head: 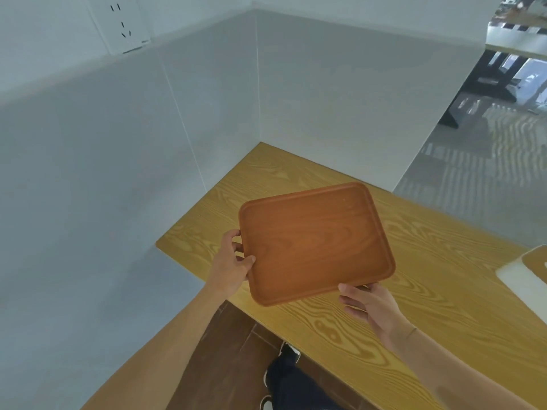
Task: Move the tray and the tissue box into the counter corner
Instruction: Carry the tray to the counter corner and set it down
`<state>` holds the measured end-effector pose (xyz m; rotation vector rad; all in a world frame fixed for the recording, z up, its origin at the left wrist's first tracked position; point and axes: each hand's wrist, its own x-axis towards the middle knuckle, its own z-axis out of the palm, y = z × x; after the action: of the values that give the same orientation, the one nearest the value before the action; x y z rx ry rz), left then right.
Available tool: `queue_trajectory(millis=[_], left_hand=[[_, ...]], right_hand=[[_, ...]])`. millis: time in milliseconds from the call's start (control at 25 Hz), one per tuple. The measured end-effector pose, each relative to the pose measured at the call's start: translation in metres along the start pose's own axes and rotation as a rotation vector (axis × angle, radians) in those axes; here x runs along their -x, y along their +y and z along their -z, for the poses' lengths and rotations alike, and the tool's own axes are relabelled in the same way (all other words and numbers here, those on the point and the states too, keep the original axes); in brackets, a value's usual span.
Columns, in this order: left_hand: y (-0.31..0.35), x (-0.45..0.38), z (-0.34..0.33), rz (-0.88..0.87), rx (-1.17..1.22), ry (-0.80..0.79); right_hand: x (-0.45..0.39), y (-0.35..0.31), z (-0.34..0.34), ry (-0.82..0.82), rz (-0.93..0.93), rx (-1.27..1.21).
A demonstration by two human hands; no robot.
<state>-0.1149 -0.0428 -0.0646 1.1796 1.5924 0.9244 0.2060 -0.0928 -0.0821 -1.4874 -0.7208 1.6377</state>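
tray (313, 244) is in both my hands, held over the wooden counter (444, 291), roughly mid-frame; brown wood-grain, rectangular with rounded corners and a raised rim, nothing on it; looks tilted a bit toward me, and I can't tell if any edge touches the counter; left hand (232, 269) clamps the left short edge, thumb on the rim on top, fingers wrapped round the outside; right hand (370, 306) has the near-right corner, thumb lying along the near rim, fingers tucked below; thin band on that wrist; both forearms bare.

counter corner (262, 149) sits further back, just past the tray's far edge; bare light wood with strong grain there; two white walls (118, 143) meet at that corner, one running down the left, one across the far side; wall socket (124, 23) high up far left.

right edge of frame: a white and tan object (529, 276) on the counter, cut off, well apart from the tray; can't tell what it is; beyond the far-right wall end, a glossy floor with dark furniture, blurred; near side below the counter, brown floor tiles, my dark trouser leg (293, 383) and a shoe.
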Motion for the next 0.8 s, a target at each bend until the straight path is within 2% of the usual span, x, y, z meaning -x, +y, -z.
queue_trajectory(millis=[320, 640, 800], left_hand=[[0.007, -0.09, 0.001, 0.006, -0.107, -0.041], [0.012, -0.168, -0.038, 0.059, -0.237, -0.228], [0.013, -0.2, -0.058, 0.022, -0.315, -0.327]], right_hand=[[-0.068, -0.012, -0.022, 0.081, 0.015, -0.033], [-0.087, -0.013, -0.014, 0.269, -0.079, -0.121], [-0.094, -0.01, -0.012, 0.36, -0.117, -0.165]])
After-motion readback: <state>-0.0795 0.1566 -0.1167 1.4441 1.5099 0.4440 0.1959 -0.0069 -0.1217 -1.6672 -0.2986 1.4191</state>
